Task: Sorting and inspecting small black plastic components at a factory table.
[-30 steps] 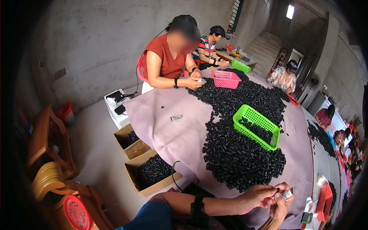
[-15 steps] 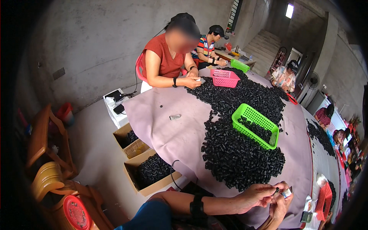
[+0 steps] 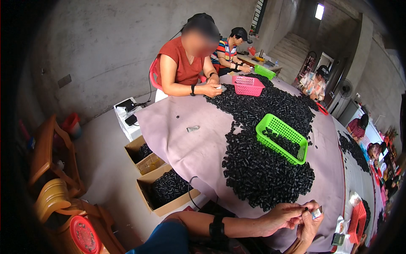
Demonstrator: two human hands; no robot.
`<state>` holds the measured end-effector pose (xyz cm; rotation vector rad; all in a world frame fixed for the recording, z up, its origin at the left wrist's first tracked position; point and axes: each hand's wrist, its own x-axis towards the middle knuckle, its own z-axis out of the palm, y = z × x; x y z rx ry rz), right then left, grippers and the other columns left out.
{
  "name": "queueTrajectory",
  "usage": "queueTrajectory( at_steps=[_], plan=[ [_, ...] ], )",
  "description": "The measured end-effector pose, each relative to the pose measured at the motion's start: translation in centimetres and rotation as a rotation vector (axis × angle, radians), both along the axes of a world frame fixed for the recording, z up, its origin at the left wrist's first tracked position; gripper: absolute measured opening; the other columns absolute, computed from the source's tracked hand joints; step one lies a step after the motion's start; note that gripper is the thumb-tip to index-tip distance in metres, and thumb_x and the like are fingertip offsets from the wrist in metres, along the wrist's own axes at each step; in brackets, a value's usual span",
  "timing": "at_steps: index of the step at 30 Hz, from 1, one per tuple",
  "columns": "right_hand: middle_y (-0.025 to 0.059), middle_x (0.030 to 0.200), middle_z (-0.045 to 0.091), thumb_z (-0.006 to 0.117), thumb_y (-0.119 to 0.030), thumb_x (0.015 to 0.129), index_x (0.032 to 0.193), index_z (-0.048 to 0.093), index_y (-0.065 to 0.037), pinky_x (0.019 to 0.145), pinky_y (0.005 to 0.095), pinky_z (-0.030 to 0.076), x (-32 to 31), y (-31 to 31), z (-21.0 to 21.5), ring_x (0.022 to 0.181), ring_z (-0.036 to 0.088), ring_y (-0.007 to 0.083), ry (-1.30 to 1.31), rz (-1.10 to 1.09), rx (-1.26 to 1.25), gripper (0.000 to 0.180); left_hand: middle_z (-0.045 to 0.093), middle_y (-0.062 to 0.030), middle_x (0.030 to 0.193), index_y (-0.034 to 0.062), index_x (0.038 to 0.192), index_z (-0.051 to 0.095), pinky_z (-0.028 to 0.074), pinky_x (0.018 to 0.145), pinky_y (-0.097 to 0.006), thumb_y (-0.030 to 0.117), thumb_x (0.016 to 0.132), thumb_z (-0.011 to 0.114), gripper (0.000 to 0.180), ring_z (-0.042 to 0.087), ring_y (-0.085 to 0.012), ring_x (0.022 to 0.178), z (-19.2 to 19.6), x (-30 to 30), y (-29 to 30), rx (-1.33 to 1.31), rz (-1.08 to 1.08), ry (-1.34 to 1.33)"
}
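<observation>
Black piece (image 3: 306,209) at lower right is sitting in the left hand's (image 3: 282,218) pinched grip; the right hand's (image 3: 309,228) curled grip is holding a white object (image 3: 316,213).

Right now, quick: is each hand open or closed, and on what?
Left hand: closed, pinching a small black piece.
Right hand: closed, holding a small whitish object; exact kind unclear.

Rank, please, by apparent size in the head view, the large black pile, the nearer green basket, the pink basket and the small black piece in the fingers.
Large black pile
Nearer green basket
Pink basket
Small black piece

The pink basket sits farther off, so true basket sizes are unsure.
</observation>
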<state>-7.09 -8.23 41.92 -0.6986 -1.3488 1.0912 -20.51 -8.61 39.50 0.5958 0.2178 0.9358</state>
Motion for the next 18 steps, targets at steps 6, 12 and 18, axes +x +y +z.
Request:
queueTrajectory(
  at_steps=[6,12,18],
  plan=[
    [0.0023,0.075,0.047,0.069,-0.015,0.076,0.083,0.053,0.002,0.052,0.0177,0.039,-0.01,-0.05,-0.13,0.058,0.049,0.0073,0.007,-0.026,-0.018,0.025,0.05,0.0062,0.072,0.0104,0.095,0.059,0.039,0.059,-0.019,0.027,0.09,0.052,0.019,0.046,-0.0015,0.066,0.02,-0.07,-0.09,0.021,0.006,0.001],
    [0.0025,0.075,0.047,0.068,-0.013,0.074,0.085,0.053,0.003,0.052,0.0176,0.039,-0.02,-0.13,0.18,0.059,0.049,0.0077,0.002,-0.019,-0.014,0.024,0.048,0.0044,0.075,0.0109,0.088,0.057,0.038,0.064,-0.02,0.029,0.09,0.052,0.019,0.044,-0.0042,0.069,0.35,-0.28,0.0,-0.005,-0.012,-0.016],
    [0.0027,0.076,0.047,0.065,-0.008,0.072,0.086,0.053,0.004,0.051,0.0169,0.038,0.05,-0.18,0.28,0.059,0.05,0.0078,0.052,0.026,-0.087,0.022,0.049,0.0047,0.076,0.0111,0.089,0.057,0.038,0.063,-0.02,0.03,0.091,0.052,0.02,0.044,-0.0036,0.069,0.46,-0.53,0.01,-0.032,-0.022,-0.007]
  ],
)
